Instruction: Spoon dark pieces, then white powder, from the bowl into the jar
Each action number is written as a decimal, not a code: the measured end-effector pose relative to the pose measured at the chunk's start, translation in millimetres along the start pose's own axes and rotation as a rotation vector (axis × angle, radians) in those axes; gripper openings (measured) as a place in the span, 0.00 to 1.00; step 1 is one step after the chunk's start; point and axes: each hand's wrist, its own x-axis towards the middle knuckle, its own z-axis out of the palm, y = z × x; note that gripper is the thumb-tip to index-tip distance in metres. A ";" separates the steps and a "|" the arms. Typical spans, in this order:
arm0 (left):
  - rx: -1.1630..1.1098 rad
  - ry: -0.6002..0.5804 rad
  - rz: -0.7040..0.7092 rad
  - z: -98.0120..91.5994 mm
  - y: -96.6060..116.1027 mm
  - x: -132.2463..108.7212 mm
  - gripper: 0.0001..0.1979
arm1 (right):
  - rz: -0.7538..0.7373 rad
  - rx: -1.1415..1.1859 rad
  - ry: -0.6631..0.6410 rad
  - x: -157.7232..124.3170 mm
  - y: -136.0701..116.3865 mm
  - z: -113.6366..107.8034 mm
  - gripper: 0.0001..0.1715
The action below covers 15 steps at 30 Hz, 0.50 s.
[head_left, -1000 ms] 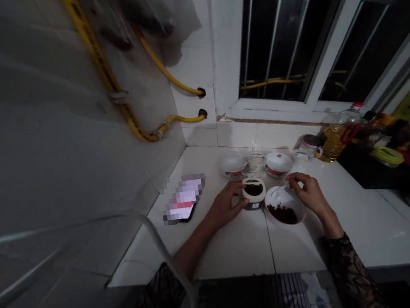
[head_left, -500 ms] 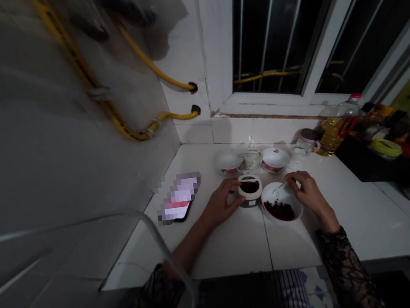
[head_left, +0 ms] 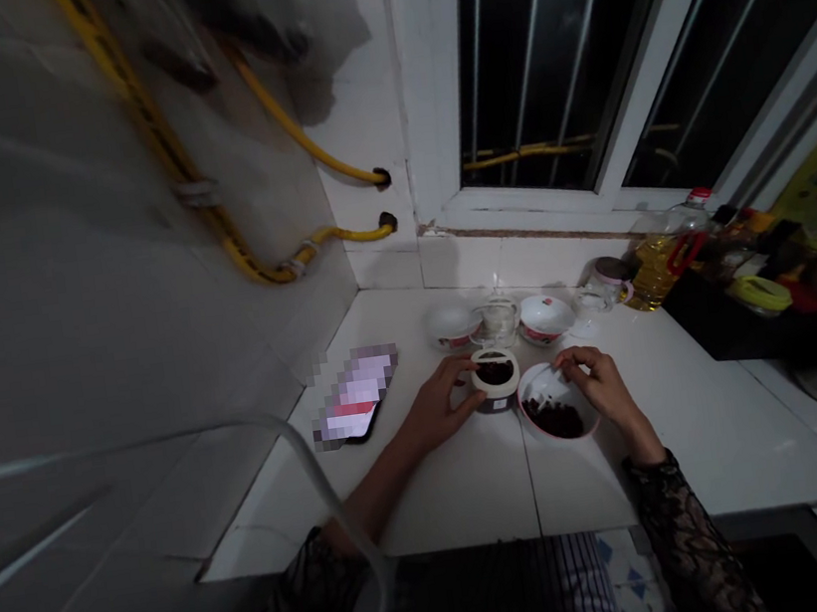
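Note:
My left hand grips the side of a small round jar with a cream rim, thumb in front and fingers at the back. Dark contents show through the jar's open top. In my right hand a small white spoon is pinched by its handle. Its tip dips into a white bowl with a pinkish rim, just right of the jar. Dark crumbly bits lie in the bottom of that bowl.
Behind the jar stand two more bowls and a clear container. A phone lies to the left. At the back right are a lidded glass jar, an oil bottle and a black box of seasonings.
My right hand has shifted slightly left, and the spoon has moved left and down toward the dark bits in the bowl. The left hand keeps its hold on the jar.

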 end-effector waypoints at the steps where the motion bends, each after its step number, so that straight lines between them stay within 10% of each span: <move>1: 0.000 0.003 0.004 0.0 -0.1 0.0 0.16 | 0.046 0.052 0.003 0.7 -0.3 -0.4 0.14; 15: 0.025 0.007 0.012 0.4 1.7 0.5 0.16 | 0.231 0.327 0.052 3.3 -4.0 -0.4 0.11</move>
